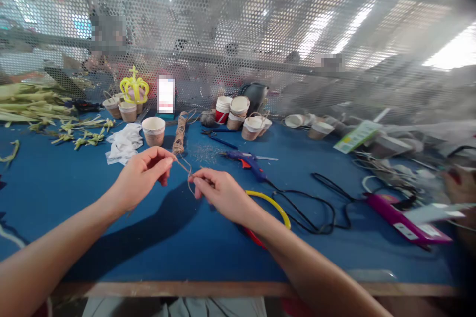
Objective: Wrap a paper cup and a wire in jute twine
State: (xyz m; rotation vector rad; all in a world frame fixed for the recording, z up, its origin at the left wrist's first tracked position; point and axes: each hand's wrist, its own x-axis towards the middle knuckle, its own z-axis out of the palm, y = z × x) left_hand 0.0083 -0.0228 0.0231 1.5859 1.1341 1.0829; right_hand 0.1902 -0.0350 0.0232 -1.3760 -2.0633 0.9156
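My left hand (150,171) is closed in a pinch on a thin brown twine (183,166), held over the table. Opposite it, my right hand (213,185) pinches the same twine, which bends into a small loop between the two hands. Just behind them lies a wound bundle of twine (180,133). A paper cup wrapped in brown cloth (153,132) stands upright behind my left hand, beside a crumpled white cloth (125,142). To the right behind my right hand rests a blue glue gun (249,162) with a red trigger.
Pliers (219,138) and several cups (238,109) stand at the back. Green husks (35,101) lie at left. A black cable (323,228) runs to a magenta power strip (405,218). A yellow ring (273,203) lies under my right forearm. Another person's hand (461,183) is at far right.
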